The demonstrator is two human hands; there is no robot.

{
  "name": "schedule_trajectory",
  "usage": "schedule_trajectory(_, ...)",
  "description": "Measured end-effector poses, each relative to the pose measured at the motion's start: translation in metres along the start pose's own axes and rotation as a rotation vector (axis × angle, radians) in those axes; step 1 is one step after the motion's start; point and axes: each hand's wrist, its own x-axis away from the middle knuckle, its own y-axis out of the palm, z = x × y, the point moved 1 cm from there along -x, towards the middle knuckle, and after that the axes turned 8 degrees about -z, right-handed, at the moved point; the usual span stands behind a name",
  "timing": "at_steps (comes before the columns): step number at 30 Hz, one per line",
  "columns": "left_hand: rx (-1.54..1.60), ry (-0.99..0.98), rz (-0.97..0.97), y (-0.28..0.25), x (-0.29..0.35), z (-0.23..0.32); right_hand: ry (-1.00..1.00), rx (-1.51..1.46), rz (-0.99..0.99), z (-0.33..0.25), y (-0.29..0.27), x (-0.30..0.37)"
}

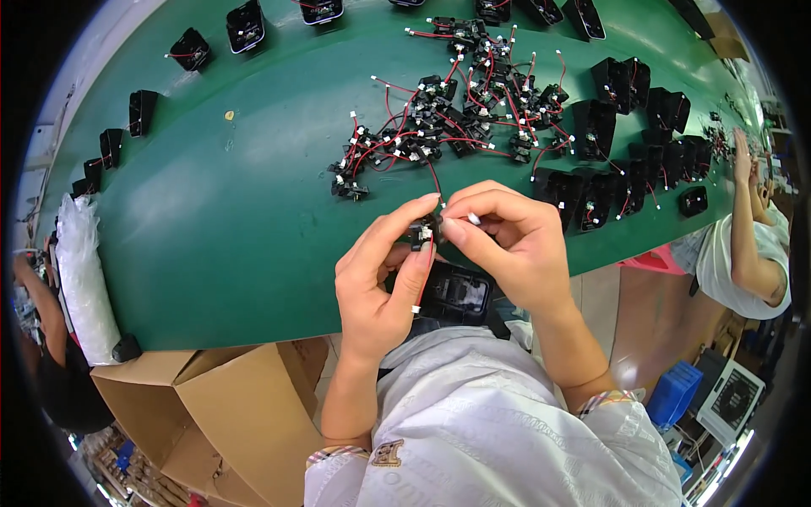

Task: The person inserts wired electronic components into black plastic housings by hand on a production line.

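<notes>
My left hand (376,270) is closed on a small black part (420,238) with a white socket. A red wire with a white plug at its end hangs from that part below my fingers. My right hand (519,241) meets it from the other side in a pinch, and a small white plug (474,219) pokes out between its fingers. What else the fingertips grip there is hidden. Below both hands, at the table's near edge, lies an open black plastic housing (457,293). Just beyond them spreads a heap of similar black parts (448,106) with red wires and white plugs.
Black housings (595,127) stand grouped on the green table (228,245) to the right, with more along its far and left edges. A roll of clear wrap (84,279) lies at the left. An open cardboard box (245,414) stands below. Another person (748,253) sits at the right.
</notes>
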Motion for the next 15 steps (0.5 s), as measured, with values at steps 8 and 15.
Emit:
schedule_trajectory(8,-0.56,-0.021,0.308,-0.016,-0.009,0.016,-0.283,0.312,0.084,-0.006,-0.009,0.001)
schedule_trajectory(15,-0.075,-0.036,0.124,-0.026,-0.018,0.025,-0.579,0.648,-0.178,-0.016,-0.004,0.004)
